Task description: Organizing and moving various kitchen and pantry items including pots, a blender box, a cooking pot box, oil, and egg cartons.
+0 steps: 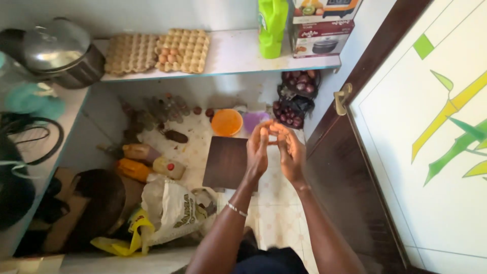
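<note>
Green bottle (272,26) and two boxes (320,25) at shelf (238,53) right end, egg trays (158,50) left, hands (275,149) meeting over tiled floor (276,208), fingers (264,133) together, whether holding anything unclear.

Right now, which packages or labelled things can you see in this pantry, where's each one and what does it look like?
Upper box: shelf top right, fruit pictures, orange and dark.
Lower box: under it, maroon and white, cooker picture.
Green bottle: left of the boxes, bright green.
Printed bag: floor, lower left, white with dark print.
Bottles: floor, left of the dark board, yellow and orange, lying down.
Hands: held together over the floor; any object between them is hidden.
</note>
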